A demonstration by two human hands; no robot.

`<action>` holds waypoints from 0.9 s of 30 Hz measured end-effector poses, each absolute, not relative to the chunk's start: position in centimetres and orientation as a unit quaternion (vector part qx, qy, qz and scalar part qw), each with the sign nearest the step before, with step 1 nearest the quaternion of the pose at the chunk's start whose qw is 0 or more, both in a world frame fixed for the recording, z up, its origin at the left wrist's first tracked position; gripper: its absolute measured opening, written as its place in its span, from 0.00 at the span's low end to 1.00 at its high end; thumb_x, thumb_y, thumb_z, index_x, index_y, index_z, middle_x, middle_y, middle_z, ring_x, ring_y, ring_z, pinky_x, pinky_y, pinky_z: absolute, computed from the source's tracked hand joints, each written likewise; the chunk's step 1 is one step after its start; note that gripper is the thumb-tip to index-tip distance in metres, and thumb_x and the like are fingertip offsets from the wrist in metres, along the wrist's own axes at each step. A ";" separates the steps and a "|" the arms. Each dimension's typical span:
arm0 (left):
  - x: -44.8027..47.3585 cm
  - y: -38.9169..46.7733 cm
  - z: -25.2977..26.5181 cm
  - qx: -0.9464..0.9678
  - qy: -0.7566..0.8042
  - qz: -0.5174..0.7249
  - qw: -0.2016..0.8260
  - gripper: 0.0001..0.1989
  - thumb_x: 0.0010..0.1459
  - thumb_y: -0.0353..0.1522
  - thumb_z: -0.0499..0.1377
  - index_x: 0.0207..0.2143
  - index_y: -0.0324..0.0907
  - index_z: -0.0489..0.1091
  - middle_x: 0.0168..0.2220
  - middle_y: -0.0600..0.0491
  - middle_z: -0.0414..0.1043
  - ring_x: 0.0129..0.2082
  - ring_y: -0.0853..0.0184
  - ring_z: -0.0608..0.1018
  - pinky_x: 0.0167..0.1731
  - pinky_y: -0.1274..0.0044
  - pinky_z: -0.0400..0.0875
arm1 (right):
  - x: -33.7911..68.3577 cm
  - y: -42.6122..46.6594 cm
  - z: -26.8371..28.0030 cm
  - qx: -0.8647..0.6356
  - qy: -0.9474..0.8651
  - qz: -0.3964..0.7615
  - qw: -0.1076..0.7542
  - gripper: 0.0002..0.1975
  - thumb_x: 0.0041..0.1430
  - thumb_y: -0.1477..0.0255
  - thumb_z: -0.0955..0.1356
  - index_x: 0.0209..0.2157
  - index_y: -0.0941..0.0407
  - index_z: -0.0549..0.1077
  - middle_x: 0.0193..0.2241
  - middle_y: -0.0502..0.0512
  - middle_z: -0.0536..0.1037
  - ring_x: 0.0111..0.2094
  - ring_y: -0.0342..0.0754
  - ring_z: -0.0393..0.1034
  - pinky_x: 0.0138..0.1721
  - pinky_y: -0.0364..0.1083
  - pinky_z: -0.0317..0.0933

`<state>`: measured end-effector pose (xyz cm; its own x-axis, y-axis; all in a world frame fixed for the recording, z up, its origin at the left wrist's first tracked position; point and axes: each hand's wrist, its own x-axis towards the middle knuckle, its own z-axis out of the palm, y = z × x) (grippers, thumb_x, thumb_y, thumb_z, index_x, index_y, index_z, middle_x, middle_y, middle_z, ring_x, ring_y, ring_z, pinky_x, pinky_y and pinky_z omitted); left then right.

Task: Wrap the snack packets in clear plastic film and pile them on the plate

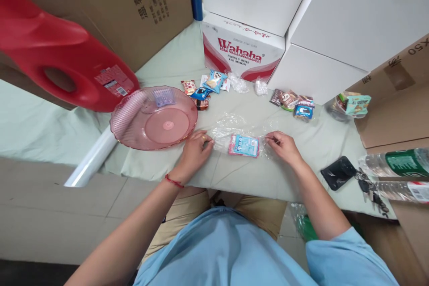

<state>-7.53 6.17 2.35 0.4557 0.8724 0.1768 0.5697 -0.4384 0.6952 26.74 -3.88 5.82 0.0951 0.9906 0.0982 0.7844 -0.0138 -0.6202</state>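
Observation:
A sheet of clear plastic film lies crinkled on the cloth-covered table, close to its front edge. On the film sits a small blue and pink snack packet. My left hand is at the film's left side, fingers curled and closed on its edge. Across from it, my right hand pinches the right edge between thumb and fingertips. Just beyond my left hand stands a pink ribbed glass plate with a purple packet inside it.
A film roll lies partly under the plate, beside a red jug. Snack packets and more packets lie farther back, with crumpled film. A Wahaba-style carton stands behind. Phone, keys and bottles are right.

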 end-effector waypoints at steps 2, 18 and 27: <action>-7.1 5.9 2.2 0.787 0.475 0.289 0.269 0.10 0.67 0.36 0.54 0.40 0.44 0.74 0.46 0.45 0.80 0.56 0.54 0.78 0.59 0.59 0.73 | 27.1 -2.6 5.0 -0.710 -0.639 0.176 0.241 0.12 0.65 0.66 0.67 0.43 0.54 0.80 0.36 0.55 0.82 0.36 0.51 0.76 0.41 0.50 0.69; -1.6 -3.1 5.1 0.902 0.312 0.266 0.136 0.24 0.72 0.32 0.51 0.67 0.48 0.68 0.63 0.46 0.76 0.62 0.57 0.76 0.61 0.62 0.66 | 26.2 3.2 6.9 -0.682 -0.701 0.079 0.191 0.17 0.70 0.67 0.65 0.54 0.58 0.77 0.51 0.66 0.80 0.53 0.60 0.73 0.58 0.57 0.66; 1.2 -1.2 2.0 0.905 0.351 0.213 0.115 0.21 0.74 0.33 0.50 0.64 0.45 0.72 0.66 0.47 0.74 0.64 0.57 0.74 0.59 0.62 0.64 | 23.1 8.7 5.1 -0.693 -0.658 0.283 0.089 0.15 0.61 0.65 0.72 0.47 0.57 0.77 0.27 0.48 0.74 0.30 0.48 0.68 0.35 0.46 0.61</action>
<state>1.16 -1.20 2.00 0.6632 0.6837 0.3045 0.5861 -0.7275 0.3567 23.07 8.67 5.10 -0.0248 0.9613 -0.2744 0.8603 -0.1192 -0.4956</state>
